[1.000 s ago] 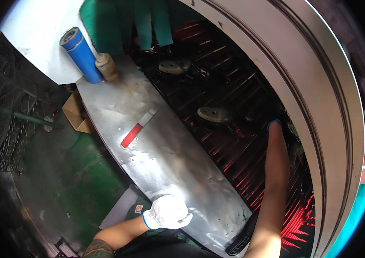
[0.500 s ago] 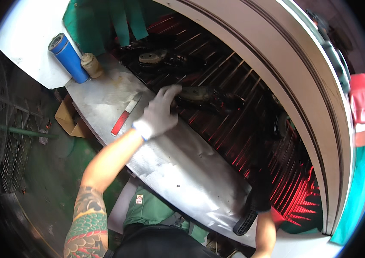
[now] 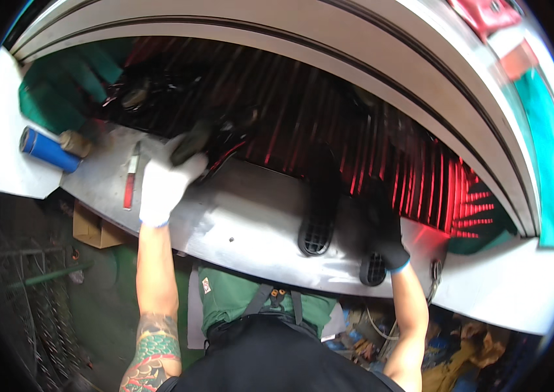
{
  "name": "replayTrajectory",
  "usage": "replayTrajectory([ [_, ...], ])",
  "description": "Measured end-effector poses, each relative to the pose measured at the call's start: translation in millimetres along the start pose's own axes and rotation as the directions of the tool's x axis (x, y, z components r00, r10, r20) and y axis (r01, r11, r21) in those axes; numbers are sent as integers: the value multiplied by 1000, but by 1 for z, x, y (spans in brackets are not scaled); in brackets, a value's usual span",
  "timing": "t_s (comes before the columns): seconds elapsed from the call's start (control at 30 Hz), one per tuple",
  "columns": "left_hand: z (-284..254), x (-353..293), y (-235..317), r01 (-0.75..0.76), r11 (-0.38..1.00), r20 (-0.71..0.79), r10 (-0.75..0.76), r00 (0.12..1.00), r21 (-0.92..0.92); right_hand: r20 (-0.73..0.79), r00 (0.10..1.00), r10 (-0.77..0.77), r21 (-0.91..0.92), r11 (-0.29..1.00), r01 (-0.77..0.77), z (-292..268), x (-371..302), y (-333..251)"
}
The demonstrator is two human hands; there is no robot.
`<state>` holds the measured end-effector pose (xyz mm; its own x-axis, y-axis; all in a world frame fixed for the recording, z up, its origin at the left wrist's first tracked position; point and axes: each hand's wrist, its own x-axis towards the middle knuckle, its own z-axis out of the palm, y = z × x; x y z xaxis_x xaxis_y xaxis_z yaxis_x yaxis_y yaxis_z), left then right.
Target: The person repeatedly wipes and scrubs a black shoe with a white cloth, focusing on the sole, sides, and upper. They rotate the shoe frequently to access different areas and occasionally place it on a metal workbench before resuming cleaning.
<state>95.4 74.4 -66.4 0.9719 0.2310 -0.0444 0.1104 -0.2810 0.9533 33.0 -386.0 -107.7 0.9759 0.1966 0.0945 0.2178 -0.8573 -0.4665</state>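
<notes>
metal ledge (image 3: 257,222) | left hand (image 3: 166,183) now grips dark tool (image 3: 189,145)

Curved grey metal panel (image 3: 257,222), red-handled tool (image 3: 130,186), blue can (image 3: 47,149), tan tape roll (image 3: 76,142) lying on it

1. A curved white frame (image 3: 329,59) with dark grooves arcs across the top.
2. Below it, a dark ribbed surface (image 3: 368,157) glows red, brightest at the right.
3. A bare metal bench (image 3: 257,222) runs beneath.
4. A wire rack (image 3: 22,287) and a cardboard box (image 3: 91,228) sit in shadow on a dark floor, lower left.
</notes>
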Motion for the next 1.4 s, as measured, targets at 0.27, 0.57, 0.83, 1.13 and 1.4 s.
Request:
replayTrajectory([
  [0.27,7,-130,-9,-106,920,87,78,993,377,59,988,140,-398,911,-106,11,10,164],
  [0.57,9,-108,-10,-336,803,55,356,933,493,178,974,-139,-293,938,187,-19,22,46],
  [0.83,9,-49,-18,-535,627,133,571,810,567,24,997,74,554,829,-75,51,13,-49],
  [1.13,18,-126,-38,-250,874,33,260,965,416,-89,994,65,422,906,-22,85,28,-51],
  [1.4,-6,-127,-41,331,323,304,-133,943,-887,213,941,264,976,-10,-218,80,43,-75],
])
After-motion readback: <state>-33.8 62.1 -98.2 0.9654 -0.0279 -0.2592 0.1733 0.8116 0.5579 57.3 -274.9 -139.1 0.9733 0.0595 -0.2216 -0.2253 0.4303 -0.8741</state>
